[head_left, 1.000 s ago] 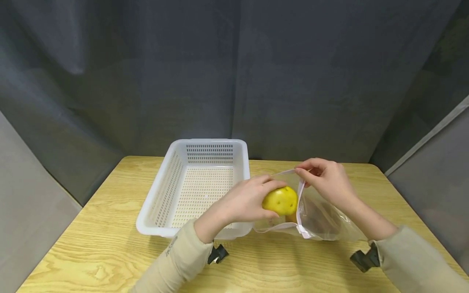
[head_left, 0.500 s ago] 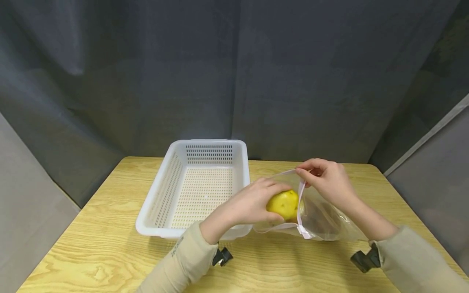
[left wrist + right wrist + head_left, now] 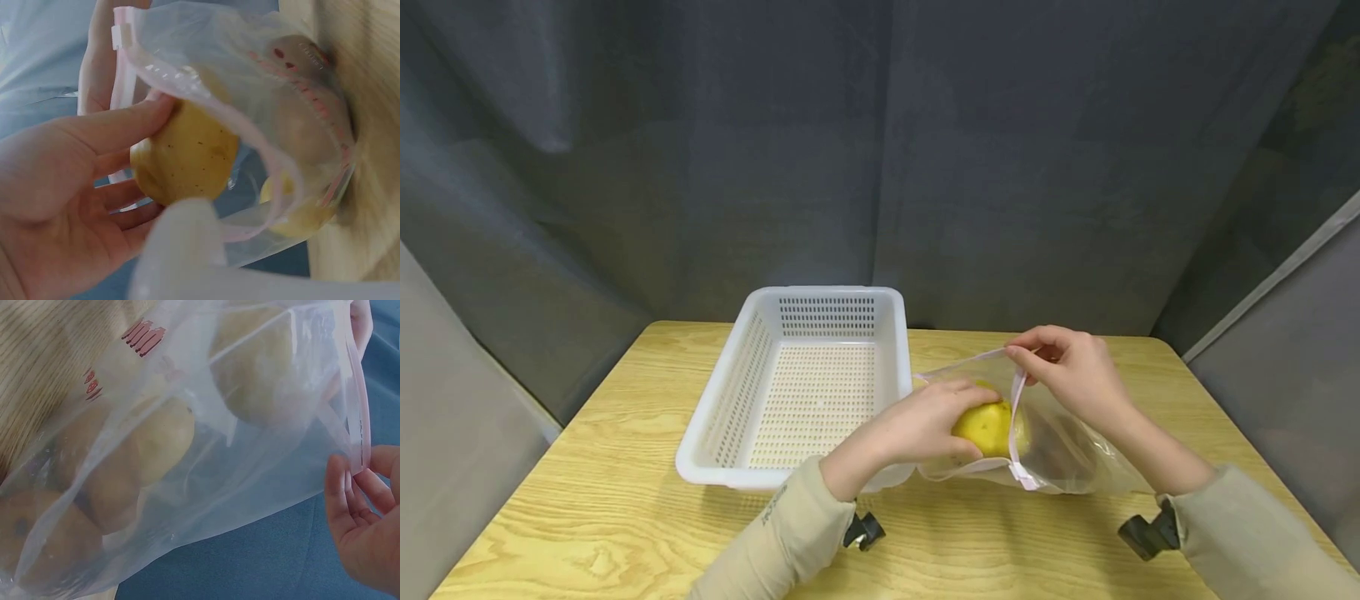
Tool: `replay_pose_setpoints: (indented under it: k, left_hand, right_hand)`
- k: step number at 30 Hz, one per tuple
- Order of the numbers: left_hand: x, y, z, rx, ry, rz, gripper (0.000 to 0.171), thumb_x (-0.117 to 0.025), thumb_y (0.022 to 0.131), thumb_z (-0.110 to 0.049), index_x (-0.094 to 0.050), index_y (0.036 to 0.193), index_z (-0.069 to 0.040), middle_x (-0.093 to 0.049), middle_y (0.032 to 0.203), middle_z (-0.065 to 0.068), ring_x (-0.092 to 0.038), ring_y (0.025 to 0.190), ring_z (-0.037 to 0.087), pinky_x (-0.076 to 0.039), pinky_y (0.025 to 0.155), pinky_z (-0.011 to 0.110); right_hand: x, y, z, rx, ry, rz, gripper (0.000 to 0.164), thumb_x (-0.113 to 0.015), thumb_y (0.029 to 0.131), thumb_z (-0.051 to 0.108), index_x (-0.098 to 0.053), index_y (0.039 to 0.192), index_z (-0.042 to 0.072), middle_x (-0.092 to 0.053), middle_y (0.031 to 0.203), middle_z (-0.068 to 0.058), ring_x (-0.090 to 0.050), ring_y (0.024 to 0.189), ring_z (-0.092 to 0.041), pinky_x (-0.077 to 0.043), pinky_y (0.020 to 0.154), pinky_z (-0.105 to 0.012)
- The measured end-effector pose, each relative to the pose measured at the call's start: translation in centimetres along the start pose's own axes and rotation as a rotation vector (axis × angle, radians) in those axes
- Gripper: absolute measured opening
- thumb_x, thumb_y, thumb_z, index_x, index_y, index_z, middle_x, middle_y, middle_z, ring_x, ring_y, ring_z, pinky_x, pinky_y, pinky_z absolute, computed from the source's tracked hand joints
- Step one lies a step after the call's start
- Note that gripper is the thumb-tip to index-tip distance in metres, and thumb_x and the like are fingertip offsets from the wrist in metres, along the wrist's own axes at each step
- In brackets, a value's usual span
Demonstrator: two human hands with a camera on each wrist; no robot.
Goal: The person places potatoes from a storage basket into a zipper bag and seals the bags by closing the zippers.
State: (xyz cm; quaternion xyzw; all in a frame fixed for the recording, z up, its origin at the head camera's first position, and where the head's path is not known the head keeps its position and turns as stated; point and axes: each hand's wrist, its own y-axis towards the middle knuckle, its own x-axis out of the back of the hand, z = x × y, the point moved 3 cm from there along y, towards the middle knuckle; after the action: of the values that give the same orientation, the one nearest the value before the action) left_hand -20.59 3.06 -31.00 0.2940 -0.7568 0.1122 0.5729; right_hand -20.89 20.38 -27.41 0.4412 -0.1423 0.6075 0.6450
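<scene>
My left hand grips a yellow potato at the mouth of a clear zipper bag. The left wrist view shows the dark-specked potato between thumb and fingers, partly behind the bag's pink-edged opening. With thumb and fingertips, my right hand pinches the upper edge of that opening. Through the film in the right wrist view, several rounded potato-like pieces lie deeper in the bag, blurred by the plastic. The bag lies on its side, its mouth facing left.
A white perforated basket stands left of the bag on the wooden table, close to my left forearm. A dark curtain hangs behind the table.
My left hand has moved right with the potato, carrying it further into the bag's mouth. The right hand keeps its pinch on the edge, almost unmoved.
</scene>
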Motion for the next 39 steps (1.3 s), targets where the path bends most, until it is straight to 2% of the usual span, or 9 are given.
replay_pose_setpoints:
  k: [2,8,18,21,25,28,33,39]
  left_hand:
    - [-0.3,0.1,0.0,-0.007,-0.015,0.021,0.061,-0.071,0.077,-0.027,-0.047,0.131,-0.014,-0.052,0.128,0.000,-0.050,0.106,0.008,-0.040,0.084,0.017]
    - [-1.1,0.4,0.1,-0.034,0.030,0.061,0.057,-0.069,0.078,-0.021,-0.049,0.131,-0.016,-0.054,0.127,0.000,-0.050,0.110,0.009,-0.040,0.084,0.018]
    - [-1.7,1.2,0.0,-0.067,0.083,0.167,0.053,-0.065,0.081,-0.013,-0.048,0.131,-0.016,-0.053,0.127,-0.002,-0.046,0.118,0.010,-0.034,0.099,0.020]
    - [-2.2,1.6,0.0,-0.073,0.120,0.196,0.049,-0.062,0.084,-0.016,-0.049,0.131,-0.016,-0.055,0.124,-0.002,-0.048,0.117,0.010,-0.034,0.099,0.020]
    - [-2.8,1.9,0.0,-0.084,0.190,0.208,0.041,-0.057,0.088,-0.028,-0.051,0.128,-0.019,-0.057,0.120,-0.001,-0.051,0.113,0.012,-0.037,0.097,0.022]
    - [-2.9,2.2,0.0,-0.076,0.220,0.199,0.036,-0.058,0.088,-0.022,-0.055,0.124,-0.020,-0.057,0.116,-0.001,-0.053,0.108,0.012,-0.041,0.093,0.023]
    - [-2.7,2.3,0.1,-0.032,0.166,0.206,0.027,-0.060,0.086,-0.012,-0.061,0.113,-0.014,-0.058,0.115,0.000,-0.055,0.103,0.010,-0.042,0.088,0.018]
    - [-2.1,1.5,0.1,-0.055,0.109,0.212,0.028,-0.058,0.087,-0.012,-0.061,0.114,-0.015,-0.060,0.112,0.001,-0.055,0.103,0.009,-0.041,0.089,0.016]
  right_hand:
    - [0.0,0.0,0.0,0.004,-0.001,-0.003,0.018,-0.062,0.086,0.029,-0.069,0.090,0.013,-0.065,0.066,0.001,-0.060,0.056,-0.012,-0.046,0.051,-0.023]
    - [0.0,0.0,0.0,0.007,-0.014,-0.006,0.018,-0.062,0.085,0.029,-0.069,0.089,0.013,-0.065,0.066,0.001,-0.059,0.055,-0.008,-0.046,0.051,-0.023]
    - [0.0,0.0,0.1,0.020,-0.013,-0.012,0.017,-0.062,0.085,0.027,-0.069,0.090,0.012,-0.066,0.068,0.000,-0.061,0.056,-0.012,-0.046,0.051,-0.022]
    - [0.0,0.0,0.2,0.020,-0.005,-0.011,0.017,-0.062,0.086,0.027,-0.069,0.089,0.012,-0.066,0.068,0.000,-0.061,0.056,-0.015,-0.046,0.051,-0.022]
    - [0.0,0.0,0.2,0.014,-0.001,-0.010,0.017,-0.062,0.086,0.028,-0.069,0.089,0.012,-0.066,0.068,-0.001,-0.061,0.057,-0.015,-0.046,0.051,-0.022]
    - [0.0,0.0,0.2,0.010,-0.005,-0.015,0.017,-0.062,0.086,0.029,-0.069,0.089,0.013,-0.066,0.068,0.000,-0.061,0.056,-0.013,-0.046,0.051,-0.023]
    - [-0.2,-0.2,0.2,0.011,0.005,0.004,0.016,-0.063,0.085,0.028,-0.068,0.088,0.013,-0.064,0.066,0.000,-0.060,0.056,-0.011,-0.046,0.051,-0.023]
    - [-0.3,-0.3,0.2,0.034,0.011,-0.003,0.014,-0.064,0.084,0.026,-0.068,0.087,0.013,-0.064,0.065,0.000,-0.060,0.055,-0.014,-0.045,0.049,-0.022]
